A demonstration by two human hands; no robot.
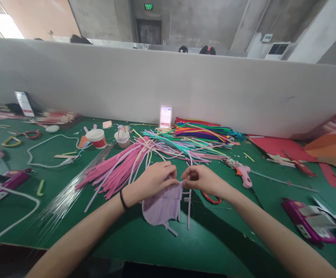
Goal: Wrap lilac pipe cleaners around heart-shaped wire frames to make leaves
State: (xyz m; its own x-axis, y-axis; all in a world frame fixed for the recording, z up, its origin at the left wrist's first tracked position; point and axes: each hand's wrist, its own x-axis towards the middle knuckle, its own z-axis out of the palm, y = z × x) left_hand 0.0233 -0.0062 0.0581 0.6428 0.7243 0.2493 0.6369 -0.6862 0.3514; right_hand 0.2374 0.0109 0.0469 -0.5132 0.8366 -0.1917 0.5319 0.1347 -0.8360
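A lilac piece made of pipe cleaners laid side by side [160, 206] hangs just above the green table, with a rounded left edge and loose ends at its lower right. My left hand [157, 179] is closed over its top edge, fingers wrapped round it. At the upper right corner of the piece, my right hand [199, 179] pinches with thumb and forefinger; what lies between those fingertips is too small to make out. Beside the piece stretches a single lilac pipe cleaner [189, 212]. Red-handled scissors [211, 198] lie partly hidden below my right wrist.
Pink pipe cleaners [118, 166] and a multicoloured bundle [202, 129] lie behind my hands. A pink glue gun [244, 175] rests at right. Purple power strips [303, 222] sit on both sides. Clear sticks [69, 197], a paper cup [97, 138] and a white cable [30, 152] are at left.
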